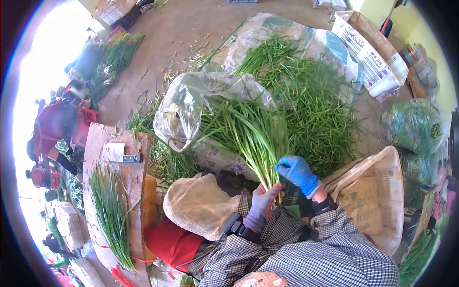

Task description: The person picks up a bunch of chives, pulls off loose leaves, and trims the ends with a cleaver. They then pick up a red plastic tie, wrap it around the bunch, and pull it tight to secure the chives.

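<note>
A bunch of chives [253, 143] with long flat green leaves and pale stems lies across the middle, its leaf ends spread over a clear plastic bag [178, 103]. My left hand [262, 203], in a grey-purple glove, is closed round the stem ends. Just right of the stems, my right hand [297, 173] wears a blue glove, its fingers curled into a pinch. Whatever may be between those fingertips is too small to make out. Beyond the bunch, a wide heap of loose green leaves [318, 119] covers a plastic sheet [272, 24].
To the left, a wooden board [100, 196] bears a cleaver [114, 153] and more chives [112, 215]. A white crate [368, 57] stands at the back right; a lined basket [389, 191] is beside my right arm. A person in dark red [50, 122] sits far left.
</note>
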The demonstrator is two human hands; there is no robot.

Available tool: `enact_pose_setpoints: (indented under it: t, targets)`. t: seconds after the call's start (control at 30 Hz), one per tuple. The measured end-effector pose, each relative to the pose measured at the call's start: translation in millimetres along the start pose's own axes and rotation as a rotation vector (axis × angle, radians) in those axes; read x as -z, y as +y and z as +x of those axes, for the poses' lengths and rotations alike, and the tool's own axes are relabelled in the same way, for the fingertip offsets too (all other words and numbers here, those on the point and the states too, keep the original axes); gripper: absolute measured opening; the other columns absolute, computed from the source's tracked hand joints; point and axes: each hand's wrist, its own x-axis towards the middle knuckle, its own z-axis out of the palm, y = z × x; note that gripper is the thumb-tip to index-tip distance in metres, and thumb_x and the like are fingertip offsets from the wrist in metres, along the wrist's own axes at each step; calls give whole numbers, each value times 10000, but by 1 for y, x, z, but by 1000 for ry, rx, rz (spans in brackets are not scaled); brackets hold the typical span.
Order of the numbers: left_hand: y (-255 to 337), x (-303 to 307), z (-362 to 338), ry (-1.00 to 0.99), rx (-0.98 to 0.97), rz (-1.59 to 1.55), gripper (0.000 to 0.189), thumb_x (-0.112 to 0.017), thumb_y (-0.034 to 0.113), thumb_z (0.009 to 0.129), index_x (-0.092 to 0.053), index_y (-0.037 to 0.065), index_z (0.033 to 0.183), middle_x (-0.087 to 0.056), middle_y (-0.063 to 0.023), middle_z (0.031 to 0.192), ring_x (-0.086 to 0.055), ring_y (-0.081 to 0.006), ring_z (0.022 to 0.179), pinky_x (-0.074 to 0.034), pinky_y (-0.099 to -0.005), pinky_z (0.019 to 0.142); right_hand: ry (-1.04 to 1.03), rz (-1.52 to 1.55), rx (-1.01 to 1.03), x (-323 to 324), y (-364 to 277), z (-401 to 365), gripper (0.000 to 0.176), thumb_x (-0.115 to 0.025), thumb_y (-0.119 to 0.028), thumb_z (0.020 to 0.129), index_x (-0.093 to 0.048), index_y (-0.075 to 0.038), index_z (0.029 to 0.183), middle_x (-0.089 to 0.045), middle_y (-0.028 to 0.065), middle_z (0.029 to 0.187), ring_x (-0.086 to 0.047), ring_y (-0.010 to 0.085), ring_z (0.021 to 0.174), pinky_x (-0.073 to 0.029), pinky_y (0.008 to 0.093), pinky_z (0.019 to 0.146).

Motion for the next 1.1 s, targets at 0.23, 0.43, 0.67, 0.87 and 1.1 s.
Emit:
enact_pose_setpoints:
  t: [0.23,0.43,0.67,0.87,1.1]
  targets:
    - [-4,3,3,35,-48,-31,362,-743,148,831,-562,49,1128,-666,-53,912,-571,-90,636,-472,-218,526,93,192,-91,37,3,4,136,-667,-148,844,-680,-13,840,-673,96,725,-666,169,619,-511,291,601]
    - [-3,3,2,27,-45,-14,305,-751,132,823,-596,53,1074,-664,-38,857,-573,-89,638,-470,-224,532,-72,-62,24,19,-23,4,169,-740,-142,796,-684,-1,872,-673,118,792,-652,211,703,-524,319,680]
    - [3,-2,-8,99,-51,-15,291,-758,155,822,-618,39,1049,-661,-26,827,-570,-85,621,-474,-232,538,145,306,37,54,-20,16,104,-679,-121,842,-690,-19,831,-640,32,701,-578,105,619,-468,266,586]
    - [4,-2,-8,38,-28,-49,307,-750,166,836,-623,27,1079,-671,-42,853,-609,-99,661,-505,-223,550,332,459,-224,130,-15,4,90,-676,-114,866,-705,-33,893,-639,-31,727,-570,71,604,-466,222,550]
    - [11,-7,-17,80,20,-124,292,-724,126,856,-611,35,1109,-685,-72,926,-667,-128,746,-586,-252,612,-69,-260,-91,69,48,-40,274,-706,-299,789,-656,-52,682,-637,149,693,-617,348,651,-495,414,624]
